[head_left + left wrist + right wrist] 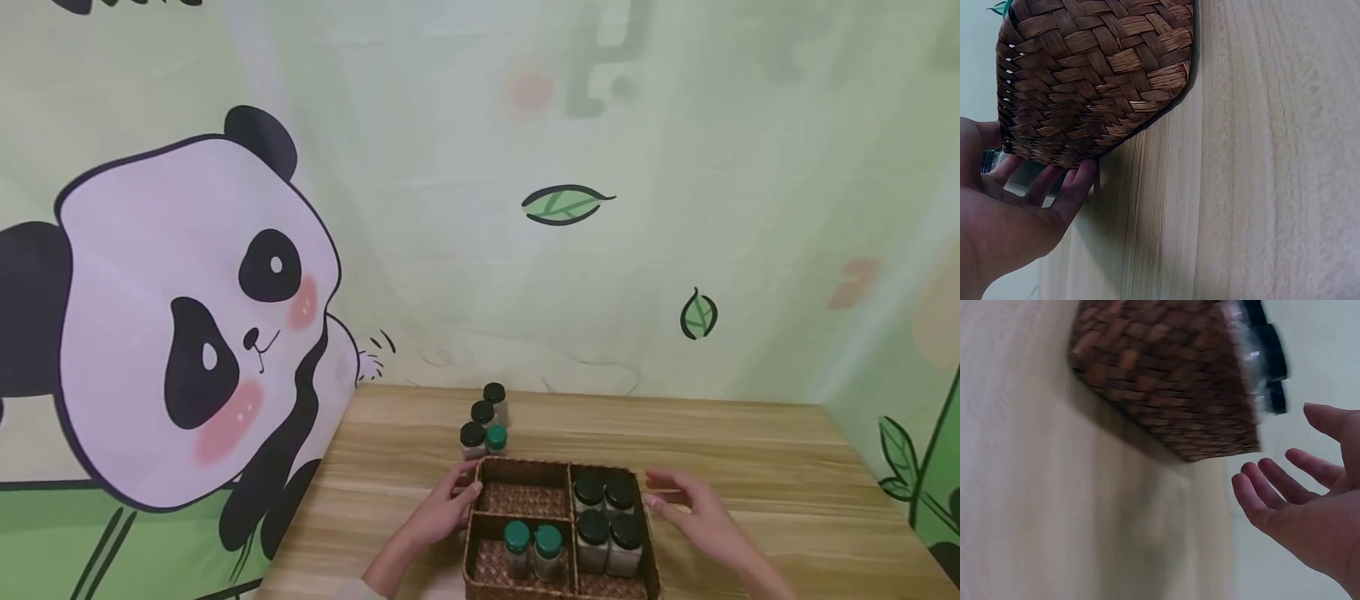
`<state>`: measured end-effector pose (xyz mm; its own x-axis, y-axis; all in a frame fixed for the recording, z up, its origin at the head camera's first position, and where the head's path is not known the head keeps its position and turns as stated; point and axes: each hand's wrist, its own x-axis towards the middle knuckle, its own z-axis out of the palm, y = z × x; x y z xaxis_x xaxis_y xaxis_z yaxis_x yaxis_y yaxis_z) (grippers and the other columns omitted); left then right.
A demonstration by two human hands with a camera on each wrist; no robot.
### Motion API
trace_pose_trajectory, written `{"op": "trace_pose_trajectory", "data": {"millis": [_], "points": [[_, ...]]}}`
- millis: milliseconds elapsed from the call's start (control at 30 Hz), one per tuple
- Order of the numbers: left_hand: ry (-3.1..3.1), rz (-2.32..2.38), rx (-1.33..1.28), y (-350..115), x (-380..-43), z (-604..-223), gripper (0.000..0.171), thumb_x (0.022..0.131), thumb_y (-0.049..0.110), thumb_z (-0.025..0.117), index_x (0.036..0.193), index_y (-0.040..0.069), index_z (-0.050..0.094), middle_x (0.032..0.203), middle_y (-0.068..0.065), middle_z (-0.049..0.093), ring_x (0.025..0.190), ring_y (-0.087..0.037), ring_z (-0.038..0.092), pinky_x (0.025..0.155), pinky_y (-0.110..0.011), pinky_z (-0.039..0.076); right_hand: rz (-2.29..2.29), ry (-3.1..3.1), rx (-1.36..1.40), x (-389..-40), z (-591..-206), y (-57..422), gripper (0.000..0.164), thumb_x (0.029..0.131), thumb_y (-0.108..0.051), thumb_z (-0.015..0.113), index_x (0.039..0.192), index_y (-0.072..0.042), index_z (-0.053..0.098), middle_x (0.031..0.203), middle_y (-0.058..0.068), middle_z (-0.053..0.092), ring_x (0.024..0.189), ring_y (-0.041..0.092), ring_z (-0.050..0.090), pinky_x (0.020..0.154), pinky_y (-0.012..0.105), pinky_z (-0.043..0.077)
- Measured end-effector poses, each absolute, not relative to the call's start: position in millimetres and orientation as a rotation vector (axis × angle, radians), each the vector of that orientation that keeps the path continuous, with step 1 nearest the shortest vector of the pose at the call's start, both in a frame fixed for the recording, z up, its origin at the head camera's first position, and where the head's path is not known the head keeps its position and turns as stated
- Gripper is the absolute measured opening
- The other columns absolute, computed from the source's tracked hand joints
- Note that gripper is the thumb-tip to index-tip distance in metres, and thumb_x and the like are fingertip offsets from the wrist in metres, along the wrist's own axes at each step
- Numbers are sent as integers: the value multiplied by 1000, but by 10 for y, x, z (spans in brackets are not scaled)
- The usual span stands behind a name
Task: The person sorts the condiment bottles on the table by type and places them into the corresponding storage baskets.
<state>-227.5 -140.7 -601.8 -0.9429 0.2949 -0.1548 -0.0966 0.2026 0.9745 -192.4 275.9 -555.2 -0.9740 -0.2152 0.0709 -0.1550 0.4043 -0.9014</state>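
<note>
A brown woven basket (525, 500) with compartments stands on the wooden table. My left hand (441, 510) grips its back left corner, the thumb at the rim and the fingers (1079, 187) against the outer wall in the left wrist view. My right hand (705, 521) is beside the right wall, fingers loosely spread; the right wrist view shows it apart from the basket (1166, 381). Two green-capped jars (548, 554) stand in the front left compartment. Several black-capped clear jars (609, 542) fill much of the right one; their contents are unclear.
Behind the basket's left side stand several more jars, black-capped ones (472, 442) and a green-capped one (497, 440). The wooden table (750, 442) runs back to a wall hanging (450, 208) printed with a panda and leaves.
</note>
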Motion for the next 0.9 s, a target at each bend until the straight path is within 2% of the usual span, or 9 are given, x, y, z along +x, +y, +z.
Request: {"op": "trace_pose_trajectory", "data": {"millis": [133, 333, 433, 667, 900], "points": [[2181, 1780, 182, -1377, -2279, -6041, 52, 113, 30, 52, 159, 9, 41, 149, -25, 47, 135, -43, 51, 93, -48, 61, -1819, 2351, -145, -1946, -5764, 2763, 53, 107, -12, 64, 149, 14, 46, 143, 37, 54, 121, 38, 65, 92, 43, 62], [2166, 1796, 195, -1323, -2302, -6074, 53, 113, 30, 53, 159, 9, 40, 150, -25, 46, 136, -44, 50, 94, -49, 61, -1889, 2259, 99, -1962, -5930, 2707, 54, 107, -13, 62, 154, 9, 44, 148, 32, 52, 130, 36, 59, 101, 51, 57], [2156, 1812, 213, -1306, -2294, -6093, 53, 113, 29, 53, 159, 8, 40, 150, -26, 46, 136, -45, 51, 94, -49, 61, -1905, 2255, 138, -1966, -5984, 2686, 54, 107, -11, 61, 154, 10, 42, 149, 34, 50, 130, 36, 58, 104, 54, 55], [2156, 1886, 177, -1368, -2257, -6104, 55, 112, 30, 56, 158, 4, 42, 149, -29, 46, 135, -48, 50, 93, -51, 62, -1934, 2225, 155, -1996, -6071, 2623, 58, 107, -19, 64, 155, 6, 44, 152, 32, 50, 135, 37, 56, 105, 58, 53], [2292, 1857, 112, -1387, -2283, -5993, 57, 107, 28, 66, 150, -3, 45, 143, -29, 52, 129, -45, 57, 87, -48, 63, -1967, 2234, 117, -2005, -6120, 2629, 57, 107, -17, 64, 155, 6, 45, 152, 32, 50, 135, 38, 56, 102, 53, 56]]}}
